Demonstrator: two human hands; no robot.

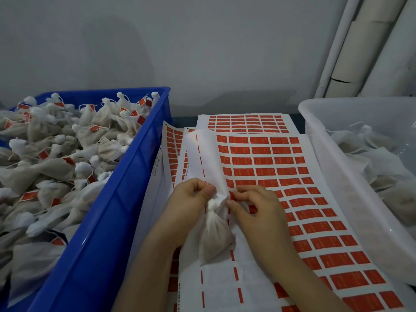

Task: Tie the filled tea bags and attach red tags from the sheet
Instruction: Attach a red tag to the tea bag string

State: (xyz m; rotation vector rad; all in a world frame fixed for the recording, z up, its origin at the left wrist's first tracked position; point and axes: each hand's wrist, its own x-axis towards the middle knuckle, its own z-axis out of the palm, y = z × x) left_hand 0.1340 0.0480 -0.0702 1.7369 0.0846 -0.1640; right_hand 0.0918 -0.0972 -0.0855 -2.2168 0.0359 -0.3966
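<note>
A filled white tea bag (215, 239) hangs low in the middle, its neck gathered into a knot. My left hand (191, 199) pinches the top of the neck from the left. My right hand (256, 206) pinches the bag's neck from the right, fingertips at the knot. Under both hands lies a sheet of red tags (281, 167); its left columns are peeled bare and the backing curls up at the far left.
A blue crate (126, 181) on the left is heaped with tied, tagged bags. A translucent white bin (333, 167) on the right holds untied bags. More tag sheets (245, 122) lie behind. White pipes (360, 52) stand at the back right against the wall.
</note>
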